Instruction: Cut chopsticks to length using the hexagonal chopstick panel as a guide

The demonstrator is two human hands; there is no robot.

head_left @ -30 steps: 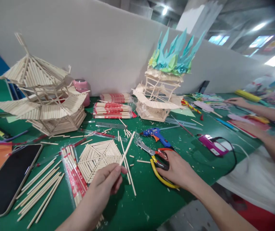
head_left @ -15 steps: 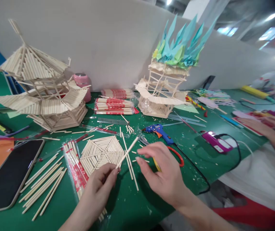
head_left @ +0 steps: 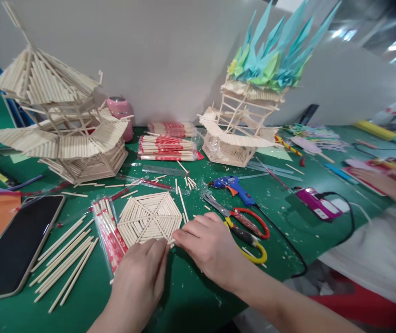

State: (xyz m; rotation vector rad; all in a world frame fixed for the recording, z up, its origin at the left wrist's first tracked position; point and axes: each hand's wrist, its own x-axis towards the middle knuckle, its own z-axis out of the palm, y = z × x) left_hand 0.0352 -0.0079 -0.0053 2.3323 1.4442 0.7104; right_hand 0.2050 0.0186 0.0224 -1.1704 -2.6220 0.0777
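Note:
A flat hexagonal panel of thin wooden sticks (head_left: pixel 145 212) lies on the green table, with a bare stick rib running to each corner. At its near edge, my left hand (head_left: pixel 139 273) is closed in a pinch. My right hand (head_left: pixel 208 245) is closed at the panel's near right corner, fingertips close to the left ones. Between them shows a short bit of a wooden stick (head_left: pixel 172 242); the fingers hide the rest. Scissors with red handles (head_left: pixel 250 221) and a yellow-handled tool (head_left: pixel 250 240) lie just right of my right hand.
Loose sticks (head_left: pixel 66 263) and a phone (head_left: pixel 21 245) lie at left, beside a packet of sticks (head_left: pixel 109 231). A blue glue gun (head_left: pixel 232 187) trails its cord rightward. Two stick-built pagodas (head_left: pixel 83 157) (head_left: pixel 232 148) stand behind. Another person's arm (head_left: pixel 385 180) rests at far right.
My right hand has moved left and down from an open pose to close at the panel's edge. The stick my left hand held up slanting is now lowered to that edge.

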